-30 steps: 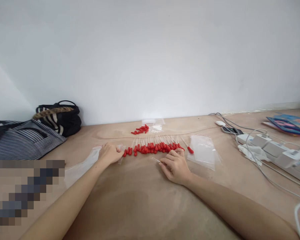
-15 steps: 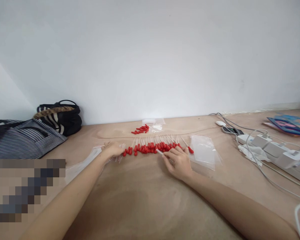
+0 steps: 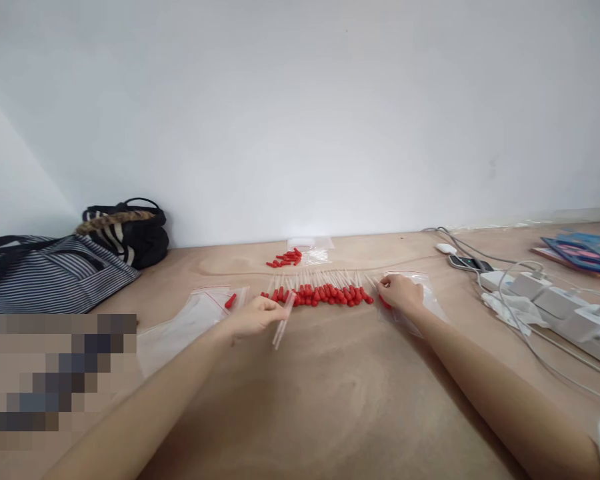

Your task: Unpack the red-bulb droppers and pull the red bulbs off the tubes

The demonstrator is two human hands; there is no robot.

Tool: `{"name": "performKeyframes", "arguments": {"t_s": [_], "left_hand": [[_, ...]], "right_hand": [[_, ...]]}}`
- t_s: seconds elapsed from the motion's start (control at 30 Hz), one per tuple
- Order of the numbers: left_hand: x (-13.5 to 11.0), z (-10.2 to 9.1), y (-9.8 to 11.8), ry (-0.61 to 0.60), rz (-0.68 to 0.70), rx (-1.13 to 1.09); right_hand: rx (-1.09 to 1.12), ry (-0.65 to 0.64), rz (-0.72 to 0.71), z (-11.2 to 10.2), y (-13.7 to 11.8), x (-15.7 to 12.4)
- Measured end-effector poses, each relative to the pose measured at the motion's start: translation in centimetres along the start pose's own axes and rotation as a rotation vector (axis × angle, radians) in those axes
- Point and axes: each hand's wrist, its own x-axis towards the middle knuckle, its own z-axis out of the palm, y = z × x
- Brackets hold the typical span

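A row of clear droppers with red bulbs (image 3: 325,292) lies across the wooden table (image 3: 310,400). My left hand (image 3: 254,316) is closed on a few clear dropper tubes (image 3: 283,321) just in front of the row's left end. My right hand (image 3: 403,293) rests at the row's right end, fingers curled over a red-bulbed dropper (image 3: 383,303) on top of a clear zip bag (image 3: 415,301). One red bulb (image 3: 231,301) lies on another clear zip bag (image 3: 190,320) to the left.
A small pile of loose red bulbs (image 3: 284,258) lies near the wall. Two striped bags (image 3: 55,270) sit at the far left. Power strips with chargers and cables (image 3: 555,303), a phone (image 3: 469,263) and books (image 3: 580,251) occupy the right side.
My left hand came back toward me holding clear tubes. My right hand moved right, from the middle of the row to its right end over the zip bag. The view shifted slightly.
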Motion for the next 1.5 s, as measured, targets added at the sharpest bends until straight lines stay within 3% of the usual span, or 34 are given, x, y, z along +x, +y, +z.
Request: {"name": "performKeyframes", "arguments": {"t_s": [0.13,0.17,0.23,0.33,0.4,0.47,0.53,0.6,0.67,0.73,0.87,0.97,1.13,1.27,1.33,1.43,1.5], "left_hand": [[-0.8,4.0,0.7,-0.225,0.012,-0.206],[-0.9,4.6,0.9,-0.252,0.013,-0.253],[-0.9,5.3,1.0,-0.275,0.019,-0.314],[-0.8,5.5,1.0,-0.285,0.031,-0.345],[-0.8,5.5,0.8,-0.301,0.045,-0.356],[-0.9,5.5,0.7,-0.31,0.057,-0.37],[-0.9,5.6,0.6,-0.287,0.062,-0.392],[-1.0,5.8,0.5,-0.232,0.054,-0.418],[-1.0,6.1,0.4,-0.179,0.051,-0.43],[-0.9,6.3,0.4,-0.143,0.067,-0.411],[-0.9,7.0,0.4,-0.081,0.117,-0.308],[-1.0,7.5,0.4,-0.036,0.159,-0.273],[-0.8,6.8,0.3,0.002,0.233,-0.163],[0.6,2.7,-0.2,0.299,0.331,0.241],[1.5,0.2,-0.8,0.468,0.195,0.434],[2.8,-2.2,-1.6,0.49,0.066,0.506],[3.4,-2.7,-2.0,0.474,0.036,0.497]], "right_hand": [[0.047,0.086,-0.084,-0.3,-0.8,-0.6],[0.098,0.14,-0.193,-0.4,-1.3,-0.9],[0.22,0.231,-0.547,-0.6,-2.4,-2.1],[0.252,0.226,-1.112,-0.7,-4.3,-4.4],[0.192,0.226,-1.316,-0.5,-5.3,-5.9],[0.203,0.227,-1.384,-0.1,-5.9,-7.1],[0.356,0.198,-1.263,0.3,-6.3,-7.9],[0.601,0.094,-0.959,0.6,-6.6,-8.5],[0.826,-0.096,-0.624,0.7,-7.1,-9.0],[0.982,-0.293,-0.399,0.7,-7.8,-9.4],[1.209,-0.457,-0.16,0.7,-8.9,-10.1],[1.271,-0.5,-0.096,0.7,-9.4,-10.6],[1.177,-0.528,-0.037,0.0,-9.2,-9.1],[0.975,-0.41,0.059,-2.6,-5.9,-4.1],[0.801,-0.257,0.16,-3.9,-3.3,-1.3],[0.633,-0.16,0.266,-4.5,0.2,1.8],[0.541,-0.154,0.286,-3.9,1.7,2.9]]}}
